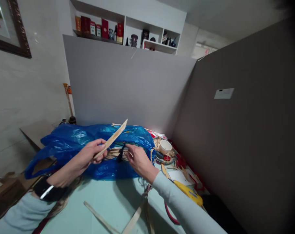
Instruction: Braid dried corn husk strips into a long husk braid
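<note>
My left hand [90, 156] is closed round a flat pale strip [112, 138] that points up and to the right. My right hand [139, 161] pinches into a bundle of pale strips [116, 152] showing through a gap in a big blue plastic bag [71, 139]. A dark tie crosses the bundle beside my right fingers. The bag lies across the far side of a pale green table [105, 198]. On my left wrist sits a black band.
Loose pale strips [135, 217] lie on the table near me. Right of the bag are a white cup [165, 146], a red lid [167, 158], woven pieces and a yellow-handled tool [186, 191]. Grey partition panels close the back and right. A shelf of boxes hangs above.
</note>
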Tool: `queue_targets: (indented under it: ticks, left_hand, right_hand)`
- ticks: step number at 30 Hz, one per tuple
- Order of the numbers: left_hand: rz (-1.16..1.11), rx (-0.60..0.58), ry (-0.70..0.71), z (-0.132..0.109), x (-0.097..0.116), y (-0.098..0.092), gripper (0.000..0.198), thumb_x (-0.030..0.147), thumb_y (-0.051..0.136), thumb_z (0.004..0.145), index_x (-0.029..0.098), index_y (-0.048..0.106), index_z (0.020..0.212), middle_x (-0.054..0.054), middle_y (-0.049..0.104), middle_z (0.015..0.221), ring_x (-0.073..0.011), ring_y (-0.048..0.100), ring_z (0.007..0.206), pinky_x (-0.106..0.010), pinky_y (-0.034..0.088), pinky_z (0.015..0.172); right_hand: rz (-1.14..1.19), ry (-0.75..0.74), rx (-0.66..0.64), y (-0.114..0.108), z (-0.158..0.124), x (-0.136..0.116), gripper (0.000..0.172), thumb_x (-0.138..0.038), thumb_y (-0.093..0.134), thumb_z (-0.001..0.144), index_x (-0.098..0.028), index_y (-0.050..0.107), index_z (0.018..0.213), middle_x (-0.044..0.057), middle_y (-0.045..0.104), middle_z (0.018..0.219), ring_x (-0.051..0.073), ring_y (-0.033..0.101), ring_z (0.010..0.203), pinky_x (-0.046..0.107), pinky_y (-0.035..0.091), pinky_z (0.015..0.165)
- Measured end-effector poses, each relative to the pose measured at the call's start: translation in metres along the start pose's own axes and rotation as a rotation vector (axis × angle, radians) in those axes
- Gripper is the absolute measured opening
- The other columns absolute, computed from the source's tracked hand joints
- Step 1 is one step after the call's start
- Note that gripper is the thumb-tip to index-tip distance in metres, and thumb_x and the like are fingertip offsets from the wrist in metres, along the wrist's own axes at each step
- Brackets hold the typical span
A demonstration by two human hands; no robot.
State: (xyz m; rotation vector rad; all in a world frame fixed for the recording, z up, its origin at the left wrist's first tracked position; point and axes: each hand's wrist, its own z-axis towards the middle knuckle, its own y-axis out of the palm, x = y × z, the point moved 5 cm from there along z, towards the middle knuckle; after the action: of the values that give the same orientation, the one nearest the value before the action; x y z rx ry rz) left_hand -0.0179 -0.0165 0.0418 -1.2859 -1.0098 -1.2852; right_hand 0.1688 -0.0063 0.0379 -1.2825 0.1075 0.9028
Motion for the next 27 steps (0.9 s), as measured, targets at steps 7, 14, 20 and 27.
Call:
queue_targets:
  ticks: [7,14,20,27]
  left_hand:
    - [-0.039,-0.278,-0.137,-0.047,-0.017,0.084,0.038,0.057,0.065,0.080,0.019,0.060,0.084,-0.005,0.071,0.072,-0.0199,0.064,0.054,-0.031,0.050,0.049]
    - [0.158,-0.151,0.017,-0.060,-0.019,0.129,0.029,0.036,0.082,0.070,0.023,0.064,0.089,0.004,0.062,0.074,-0.0182,0.056,0.070,-0.027,0.043,0.064]
    - [0.137,-0.251,-0.015,-0.065,-0.020,0.159,0.023,0.043,0.071,0.079,0.022,0.067,0.088,0.001,0.068,0.075,-0.0213,0.062,0.074,-0.029,0.044,0.069]
    - [0.154,-0.195,-0.126,-0.063,-0.031,0.162,0.035,0.053,0.075,0.071,0.021,0.066,0.082,0.003,0.064,0.067,-0.0193,0.055,0.067,-0.027,0.040,0.064]
  right_hand:
    - [0.560,0.083,0.057,-0.023,-0.063,0.003,0.035,-0.041,0.052,0.097,-0.013,0.071,0.091,0.006,0.072,0.085,0.016,0.066,0.078,0.026,0.050,0.069]
    - [0.688,0.224,0.176,-0.026,-0.128,0.030,0.031,-0.042,0.062,0.088,-0.016,0.062,0.070,0.001,0.062,0.067,0.013,0.055,0.064,0.026,0.041,0.062]
    - [0.677,0.223,0.181,-0.034,-0.157,0.043,0.026,-0.036,0.056,0.092,-0.017,0.061,0.075,0.001,0.061,0.074,0.014,0.052,0.070,0.026,0.039,0.065]
    - [0.704,0.247,0.188,-0.032,-0.158,0.050,0.016,-0.026,0.052,0.089,-0.017,0.058,0.078,-0.001,0.053,0.072,0.013,0.045,0.065,0.025,0.036,0.060]
